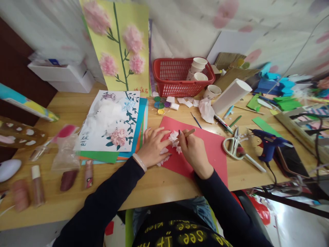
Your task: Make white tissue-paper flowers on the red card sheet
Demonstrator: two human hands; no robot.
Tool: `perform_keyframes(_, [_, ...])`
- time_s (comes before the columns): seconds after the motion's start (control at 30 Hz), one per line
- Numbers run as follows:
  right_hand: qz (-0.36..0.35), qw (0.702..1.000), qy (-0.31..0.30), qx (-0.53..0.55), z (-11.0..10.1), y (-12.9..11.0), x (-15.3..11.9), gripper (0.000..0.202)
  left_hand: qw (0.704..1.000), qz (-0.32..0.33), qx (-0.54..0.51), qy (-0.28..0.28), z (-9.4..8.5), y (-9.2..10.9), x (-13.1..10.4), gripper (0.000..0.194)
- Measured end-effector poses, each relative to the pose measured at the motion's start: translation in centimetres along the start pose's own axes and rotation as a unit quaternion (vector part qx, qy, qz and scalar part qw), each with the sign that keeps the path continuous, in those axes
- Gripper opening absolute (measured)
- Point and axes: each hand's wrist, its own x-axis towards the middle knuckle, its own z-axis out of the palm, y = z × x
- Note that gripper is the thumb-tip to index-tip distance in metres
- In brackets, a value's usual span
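A red sheet of paper [210, 151] lies on the wooden table, with crumpled pale pink paper pieces [173, 136] near its left part. Over the sheet's left edge my left hand [155, 145] rests with its fingers spread, beside the pink pieces. My right hand [194, 151] is closed around a thin wooden stick [189, 133], its fingertips close to the pieces. Left of my left hand, a white sheet with painted and paper flowers [97, 140] lies on colored papers [102, 156].
Behind stand a yellow flower picture [115, 44] and a red basket [177, 85] with paper cups. To the right are scissors [234, 145], a blue glue gun [268, 140] and a phone [293, 161]. Small bottles [88, 174] and a plastic bag [66, 151] lie left.
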Motion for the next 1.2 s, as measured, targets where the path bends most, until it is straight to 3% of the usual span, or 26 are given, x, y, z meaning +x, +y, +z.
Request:
perform_keyframes(0.13, [0.046,0.997,-0.019,0.053,0.1,0.3,0.7,0.04,1.0,0.016,0.004,0.001,0.1,0.1,0.0,0.012])
perform_keyframes(0.3, [0.108,0.987,-0.003,0.123,0.1,0.7,1.1,0.037,1.0,0.013,0.011,0.01,0.1,0.1,-0.1,0.024])
perform_keyframes(0.53, [0.08,0.989,0.015,0.12,-0.3,0.5,0.2,0.039,1.0,-0.013,0.023,0.005,0.1,0.2,-0.1,0.04])
perform_keyframes(0.8, [0.076,0.987,0.018,0.14,-0.9,0.0,-0.1,0.038,0.999,-0.026,0.017,-0.013,0.2,0.0,-0.1,0.038])
perform_keyframes(1.03, [0.059,0.991,0.019,0.119,-0.6,0.1,0.1,0.038,1.0,-0.009,0.01,0.022,0.1,0.3,-0.1,0.034])
perform_keyframes(1.2, [0.009,0.998,0.011,0.065,-0.1,0.1,-0.1,0.039,0.999,-0.015,0.002,0.034,0.2,0.2,-0.1,0.028])
